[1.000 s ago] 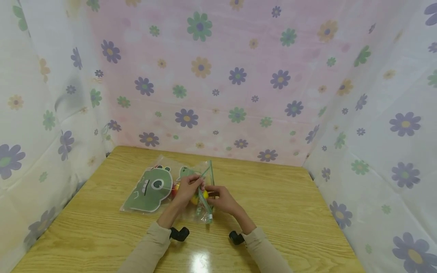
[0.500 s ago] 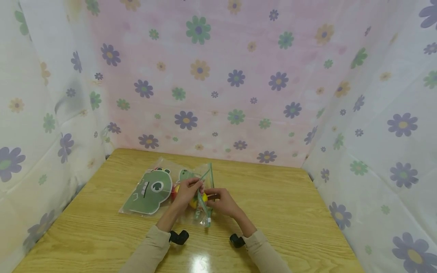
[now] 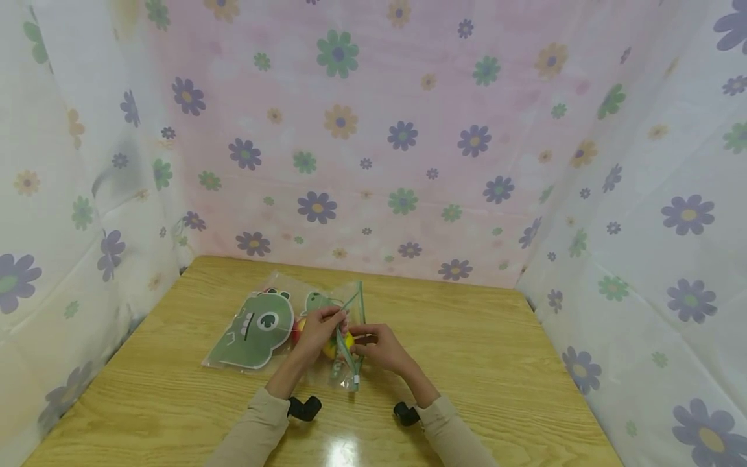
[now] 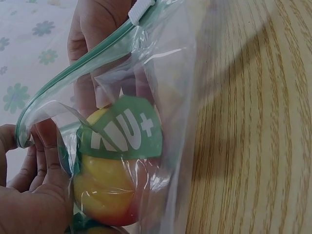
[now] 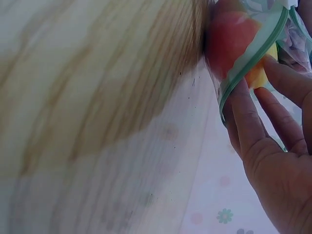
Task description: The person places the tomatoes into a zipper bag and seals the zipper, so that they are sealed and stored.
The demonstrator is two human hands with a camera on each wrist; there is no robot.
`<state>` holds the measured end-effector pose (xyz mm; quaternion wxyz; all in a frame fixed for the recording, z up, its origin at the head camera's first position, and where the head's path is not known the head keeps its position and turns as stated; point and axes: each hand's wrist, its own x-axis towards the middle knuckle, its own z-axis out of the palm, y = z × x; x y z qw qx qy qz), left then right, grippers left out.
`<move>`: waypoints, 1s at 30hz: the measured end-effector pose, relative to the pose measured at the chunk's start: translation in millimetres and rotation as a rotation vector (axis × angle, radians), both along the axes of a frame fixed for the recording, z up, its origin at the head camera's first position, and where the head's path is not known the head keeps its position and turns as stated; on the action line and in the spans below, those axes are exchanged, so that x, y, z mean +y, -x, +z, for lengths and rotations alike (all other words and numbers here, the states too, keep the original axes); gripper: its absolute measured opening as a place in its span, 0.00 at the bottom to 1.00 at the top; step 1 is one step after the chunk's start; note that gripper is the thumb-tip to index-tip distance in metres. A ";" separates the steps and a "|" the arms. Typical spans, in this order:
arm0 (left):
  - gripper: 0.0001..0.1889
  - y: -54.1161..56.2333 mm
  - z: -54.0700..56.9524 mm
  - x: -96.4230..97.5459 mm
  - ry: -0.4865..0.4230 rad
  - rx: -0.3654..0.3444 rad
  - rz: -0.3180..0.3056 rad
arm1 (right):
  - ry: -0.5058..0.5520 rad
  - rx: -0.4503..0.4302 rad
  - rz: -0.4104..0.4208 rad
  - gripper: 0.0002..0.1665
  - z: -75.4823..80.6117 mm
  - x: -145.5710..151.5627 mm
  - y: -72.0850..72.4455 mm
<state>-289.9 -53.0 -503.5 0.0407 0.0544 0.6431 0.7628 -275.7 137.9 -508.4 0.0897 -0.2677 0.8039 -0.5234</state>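
Note:
A clear zip bag with a green rim and white slider lies on its side, its mouth facing right. My left hand pinches the mouth's green rim and holds it raised. Through the mouth reach the fingers of my right hand, with the tips on a yellow-and-red fruit inside. The right wrist view shows my right hand with the digits spread around the yellow side of the fruit. A red fruit sits beside it, and the plastic partly veils both.
The bag's left part bears a green cartoon face with one eye. Under it is a wooden table. Flowered cloth hangs behind the table and along both sides. Black wrist mounts stick out near the sleeves.
Both hands stay nearly in place at the bag's mouth. The whole scene sits slightly lower in the head view now.

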 end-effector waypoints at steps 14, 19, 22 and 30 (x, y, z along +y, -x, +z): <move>0.14 -1.3 1.8 -1.0 0.050 -0.010 0.010 | -0.007 0.027 -0.071 0.19 -0.7 5.6 -3.1; 0.15 -1.5 1.3 -1.9 0.057 -0.005 0.005 | 0.000 0.034 -0.084 0.17 -1.7 9.3 -4.2; 0.15 -1.5 0.4 -2.2 0.060 -0.002 0.007 | 0.009 0.042 -0.093 0.16 -2.7 12.5 -4.7; 0.16 -5.1 0.2 -3.1 0.098 0.013 -0.006 | 0.027 0.067 -0.150 0.17 0.9 25.4 -7.9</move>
